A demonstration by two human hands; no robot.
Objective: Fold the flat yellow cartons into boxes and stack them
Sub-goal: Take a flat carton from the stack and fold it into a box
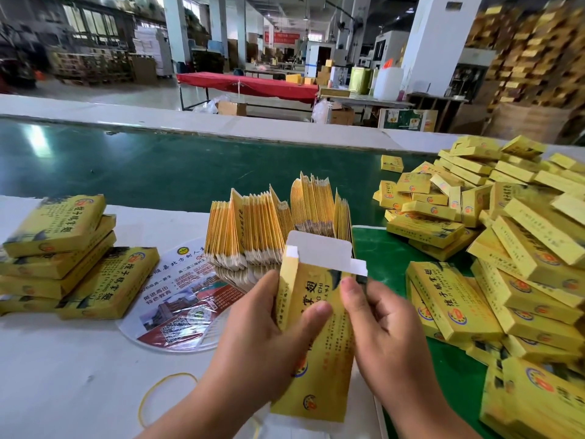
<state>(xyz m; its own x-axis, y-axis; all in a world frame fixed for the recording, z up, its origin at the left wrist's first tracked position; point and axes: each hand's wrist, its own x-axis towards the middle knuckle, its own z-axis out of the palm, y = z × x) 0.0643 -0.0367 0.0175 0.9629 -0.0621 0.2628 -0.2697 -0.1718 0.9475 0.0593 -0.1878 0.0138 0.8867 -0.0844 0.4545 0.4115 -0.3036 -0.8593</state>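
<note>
Two hands, left and right, are gripping one yellow carton at 6 o'clock, top flap open; flat cartons at 12 o'clock, folded boxes at 3 o'clock on the counter.

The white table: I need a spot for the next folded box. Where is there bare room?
Free: the near-left white table, between the small box stack, the round printed fan and the rubber band. Also the far green belt, behind the flat cartons. Crowded: the right side, under the heap of boxes.
</note>
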